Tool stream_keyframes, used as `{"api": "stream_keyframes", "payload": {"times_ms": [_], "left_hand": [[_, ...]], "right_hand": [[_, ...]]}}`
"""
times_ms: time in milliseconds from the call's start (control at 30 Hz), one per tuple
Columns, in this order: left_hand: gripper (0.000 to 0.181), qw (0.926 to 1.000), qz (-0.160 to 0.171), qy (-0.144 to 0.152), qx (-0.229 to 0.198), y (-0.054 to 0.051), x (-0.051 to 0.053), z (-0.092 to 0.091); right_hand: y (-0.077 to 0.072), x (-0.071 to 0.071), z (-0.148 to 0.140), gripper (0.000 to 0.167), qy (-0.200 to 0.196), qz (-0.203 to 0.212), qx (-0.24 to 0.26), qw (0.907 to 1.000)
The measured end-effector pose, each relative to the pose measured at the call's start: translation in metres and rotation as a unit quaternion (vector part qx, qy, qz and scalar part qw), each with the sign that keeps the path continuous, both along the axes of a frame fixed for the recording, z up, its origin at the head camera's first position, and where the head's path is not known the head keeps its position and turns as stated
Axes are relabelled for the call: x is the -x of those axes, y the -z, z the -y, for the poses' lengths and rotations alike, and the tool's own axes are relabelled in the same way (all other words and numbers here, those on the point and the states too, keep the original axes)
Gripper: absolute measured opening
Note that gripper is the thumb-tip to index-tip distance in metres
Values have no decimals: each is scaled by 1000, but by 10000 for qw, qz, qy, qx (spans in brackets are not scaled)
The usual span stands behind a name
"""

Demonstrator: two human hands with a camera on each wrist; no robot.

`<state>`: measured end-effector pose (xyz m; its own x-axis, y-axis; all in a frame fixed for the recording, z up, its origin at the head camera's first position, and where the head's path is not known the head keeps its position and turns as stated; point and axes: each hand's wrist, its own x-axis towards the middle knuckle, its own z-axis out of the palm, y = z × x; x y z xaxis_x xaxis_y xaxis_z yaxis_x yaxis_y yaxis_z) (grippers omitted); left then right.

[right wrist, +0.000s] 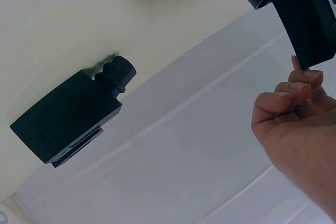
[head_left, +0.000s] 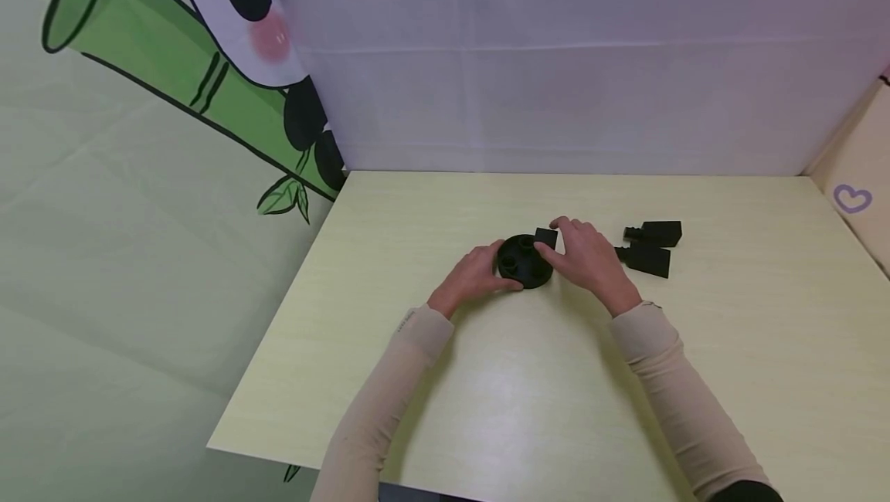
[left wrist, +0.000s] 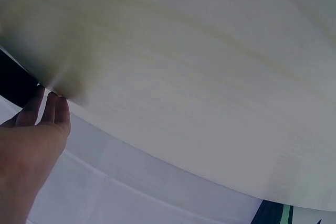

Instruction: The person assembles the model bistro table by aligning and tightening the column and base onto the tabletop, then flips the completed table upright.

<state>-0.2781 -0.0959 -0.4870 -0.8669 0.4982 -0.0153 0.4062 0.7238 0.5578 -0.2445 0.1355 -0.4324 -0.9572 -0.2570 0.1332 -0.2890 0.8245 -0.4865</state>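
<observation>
A round black base (head_left: 524, 274) with raised round sockets lies near the table's middle. My left hand (head_left: 473, 276) grips its left side, thumb at the near edge and fingers at the far edge. My right hand (head_left: 589, 259) pinches a black block (head_left: 546, 237) at the base's right far edge. In the right wrist view, that black block (right wrist: 304, 19) slants between the thumb and the curled fingers (right wrist: 294, 95). Whether the block sits in a socket cannot be told. The left wrist view shows only part of the dark base (left wrist: 14, 80) beside the left hand (left wrist: 37, 145).
Two more black blocks (head_left: 657, 234) with narrow round plugs lie side by side, right of my right hand. One black block (right wrist: 65, 116) shows a round plug and a number in the right wrist view. The pale table (head_left: 431, 208) meets a lilac cloth wall (head_left: 556, 100) behind.
</observation>
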Motion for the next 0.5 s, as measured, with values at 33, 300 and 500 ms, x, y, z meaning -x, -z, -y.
{"api": "stream_keyframes", "payload": {"times_ms": [33, 300, 500], "left_hand": [[75, 10000, -4, -1, 2, 0, 0, 0], [76, 10000, 15, -14, -43, -1, -1, 1], [75, 10000, 33, -16, -41, -1, -1, 2]], "right_hand": [[0, 0, 0, 54, 22, 12, -10, 10000], [-3, 0, -3, 55, 86, 207, 18, 9997], [-4, 0, -4, 54, 160, 236, 4, 9996]]}}
